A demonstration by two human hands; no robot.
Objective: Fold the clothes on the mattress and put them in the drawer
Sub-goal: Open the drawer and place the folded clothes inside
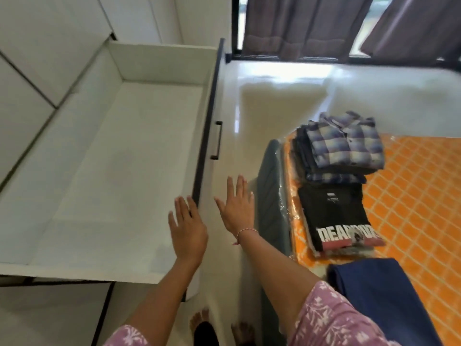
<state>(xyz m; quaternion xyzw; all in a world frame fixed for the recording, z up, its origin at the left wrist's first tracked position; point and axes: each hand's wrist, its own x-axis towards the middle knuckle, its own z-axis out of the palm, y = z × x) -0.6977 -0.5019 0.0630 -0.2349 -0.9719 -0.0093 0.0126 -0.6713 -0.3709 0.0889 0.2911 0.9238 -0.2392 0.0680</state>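
Drawer (119, 156) pulled out, both hands (left (188, 231), right (235, 208)) spread flat at its front edge; three folded piles on mattress (411, 196): plaid shirts (346, 148), black tee (336, 216), navy cloth (379, 290).

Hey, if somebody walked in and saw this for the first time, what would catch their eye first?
Probably the big white drawer, pulled wide open on the left with nothing visible inside, and the two hands, left hand and right hand, spread flat at its front edge. Next, the bright orange mattress on the right, holding a folded plaid shirt pile, a black printed T-shirt in front of it and a navy garment nearest the camera.
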